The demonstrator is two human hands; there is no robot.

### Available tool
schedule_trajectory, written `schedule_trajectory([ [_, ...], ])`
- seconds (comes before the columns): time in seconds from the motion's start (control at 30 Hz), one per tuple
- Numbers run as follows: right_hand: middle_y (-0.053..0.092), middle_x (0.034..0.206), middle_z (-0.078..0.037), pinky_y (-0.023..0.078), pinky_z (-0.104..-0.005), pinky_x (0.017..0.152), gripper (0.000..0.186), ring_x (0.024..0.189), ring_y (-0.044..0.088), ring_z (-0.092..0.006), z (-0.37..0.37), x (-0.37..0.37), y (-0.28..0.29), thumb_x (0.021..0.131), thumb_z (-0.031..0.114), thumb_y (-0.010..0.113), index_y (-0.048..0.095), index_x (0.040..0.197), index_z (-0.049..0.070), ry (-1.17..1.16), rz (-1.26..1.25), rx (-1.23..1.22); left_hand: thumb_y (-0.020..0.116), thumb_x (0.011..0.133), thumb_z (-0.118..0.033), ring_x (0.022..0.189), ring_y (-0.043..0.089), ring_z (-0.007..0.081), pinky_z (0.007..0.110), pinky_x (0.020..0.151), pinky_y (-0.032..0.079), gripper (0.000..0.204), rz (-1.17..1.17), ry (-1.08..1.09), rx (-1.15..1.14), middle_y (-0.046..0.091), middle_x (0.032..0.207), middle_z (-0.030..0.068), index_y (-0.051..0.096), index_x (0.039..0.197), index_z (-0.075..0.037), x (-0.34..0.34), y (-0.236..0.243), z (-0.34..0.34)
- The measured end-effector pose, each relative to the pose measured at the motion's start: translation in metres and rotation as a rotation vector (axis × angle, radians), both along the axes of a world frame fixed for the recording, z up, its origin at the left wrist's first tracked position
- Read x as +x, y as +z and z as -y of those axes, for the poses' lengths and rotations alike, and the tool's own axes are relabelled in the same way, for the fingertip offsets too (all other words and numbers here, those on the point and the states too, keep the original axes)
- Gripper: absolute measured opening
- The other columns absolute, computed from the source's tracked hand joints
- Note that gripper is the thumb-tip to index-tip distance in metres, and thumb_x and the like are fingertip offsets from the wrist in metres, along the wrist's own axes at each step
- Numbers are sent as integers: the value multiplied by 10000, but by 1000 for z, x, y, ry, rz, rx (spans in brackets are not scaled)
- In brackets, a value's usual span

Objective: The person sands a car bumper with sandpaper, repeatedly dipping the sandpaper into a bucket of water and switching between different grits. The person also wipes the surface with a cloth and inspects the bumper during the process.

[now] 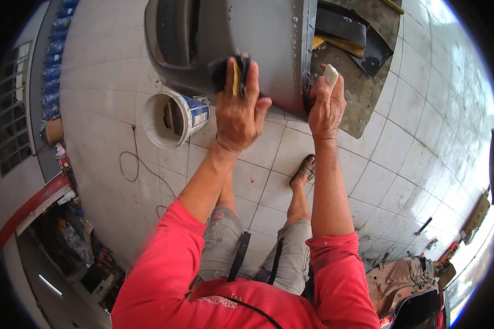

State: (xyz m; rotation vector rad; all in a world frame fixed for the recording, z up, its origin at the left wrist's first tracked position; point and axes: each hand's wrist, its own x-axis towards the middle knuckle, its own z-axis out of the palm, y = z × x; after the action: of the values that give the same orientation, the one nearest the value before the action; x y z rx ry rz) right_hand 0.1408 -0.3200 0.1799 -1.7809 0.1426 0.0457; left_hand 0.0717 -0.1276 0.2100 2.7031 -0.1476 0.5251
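Left hand (237, 122) is holding a dark sheet (218, 73) against the grey panel's (271, 46) near edge
It is lying nearly open, so uneven pressure might slip the sheet; right hand (326, 111), curling around a pale block (331, 75), is risking scrapes at the panel's right edge.

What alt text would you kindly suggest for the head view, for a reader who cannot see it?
Seen from above, a person's left hand holds a dark sheet against a grey panel, while the right hand grips a pale block by the panel's edge. A white bucket stands on the tiled floor to the left.
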Motion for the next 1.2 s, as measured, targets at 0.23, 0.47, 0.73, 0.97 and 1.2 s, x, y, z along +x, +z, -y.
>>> schedule_trajectory([
  [0.23, 690, 1025, -140, 552, -395, 825, 390, 802, 669, -273, 0, 3, -4, 1083, 337, 570, 645, 1358, 72, -26, 48, -36, 505, 1148, -419, 1608, 350, 463, 502, 1155, 493, 727, 57, -46, 118, 441, 1681, 286, 336, 1691, 33, 36, 13, -15],
  [0.47, 696, 1027, -137, 555, -398, 821, 366, 816, 679, -283, 3, 4, -4, 1085, 332, 576, 652, 1344, 85, -22, 95, -88, 499, 1138, -486, 1540, 417, 543, 500, 1083, 522, 812, -58, -73, 56, 465, 1648, 318, 287, 1694, 67, -8, 11, -3],
  [0.73, 696, 941, -122, 558, -389, 810, 405, 781, 667, -279, -2, 3, -1, 1075, 365, 590, 660, 1346, 73, -67, 52, -41, 527, 1130, -490, 1484, 468, 563, 568, 1107, 506, 813, 14, -78, 11, 571, 1510, 366, 310, 1681, 66, -23, 6, -5],
  [0.97, 718, 985, -116, 564, -388, 849, 418, 850, 692, -255, -5, -2, -8, 1083, 388, 586, 660, 1341, 67, -72, 99, -43, 515, 1113, -573, 1457, 503, 554, 539, 1121, 508, 885, -104, -57, -60, 558, 1541, 347, 296, 1690, 61, 19, 20, -20],
  [1.2, 711, 950, -126, 564, -390, 842, 442, 843, 693, -253, 0, 6, -3, 1085, 423, 589, 648, 1367, 87, -47, 69, -42, 521, 1106, -576, 1503, 454, 551, 537, 1141, 475, 879, -73, -107, 2, 598, 1471, 369, 329, 1677, 64, 37, 29, -22],
])
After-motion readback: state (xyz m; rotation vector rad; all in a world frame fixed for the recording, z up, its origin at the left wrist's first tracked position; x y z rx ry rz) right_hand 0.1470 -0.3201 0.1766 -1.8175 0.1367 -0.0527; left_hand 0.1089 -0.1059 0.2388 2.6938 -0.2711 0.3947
